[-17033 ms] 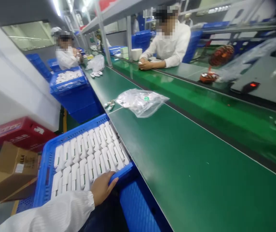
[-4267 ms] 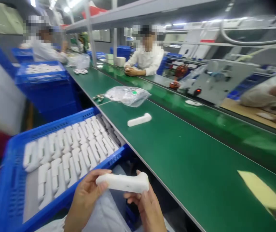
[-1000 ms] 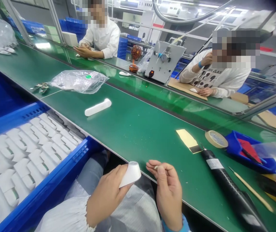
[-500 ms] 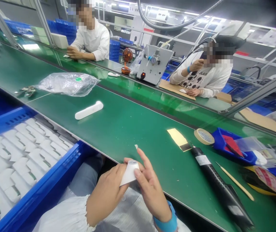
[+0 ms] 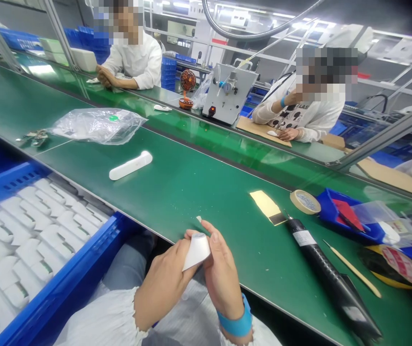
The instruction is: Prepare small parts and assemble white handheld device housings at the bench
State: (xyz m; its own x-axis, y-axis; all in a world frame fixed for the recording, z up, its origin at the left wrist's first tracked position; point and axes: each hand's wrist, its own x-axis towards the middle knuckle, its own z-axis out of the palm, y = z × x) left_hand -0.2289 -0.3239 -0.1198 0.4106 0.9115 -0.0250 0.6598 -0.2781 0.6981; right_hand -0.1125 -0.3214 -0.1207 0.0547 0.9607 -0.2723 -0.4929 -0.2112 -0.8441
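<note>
A white plastic housing (image 5: 196, 251) with a rounded end is in my hands, above the front edge of the green bench. My left hand (image 5: 166, 283) is closed round its lower part, which is hidden by the fingers. My right hand (image 5: 222, 274) cups the housing's right side near the rounded end, its thumb raised close to the index finger. A small pale scrap (image 5: 199, 219) shows at the tip of the right index finger. Further back on the bench lies a similar long white housing (image 5: 131, 166), apart from both hands.
To the left, a blue crate (image 5: 98, 242) holds several white housings. A black electric screwdriver (image 5: 330, 274), a wooden-handled pick (image 5: 353, 269), a tape roll (image 5: 305, 202) and a blue bin (image 5: 326, 204) lie right. A plastic bag (image 5: 98, 126) lies back left. Two people sit across the bench.
My right thumb has come off the housing and up beside the index finger, which is more bent. The housing has turned slightly, so its end face shows less.
</note>
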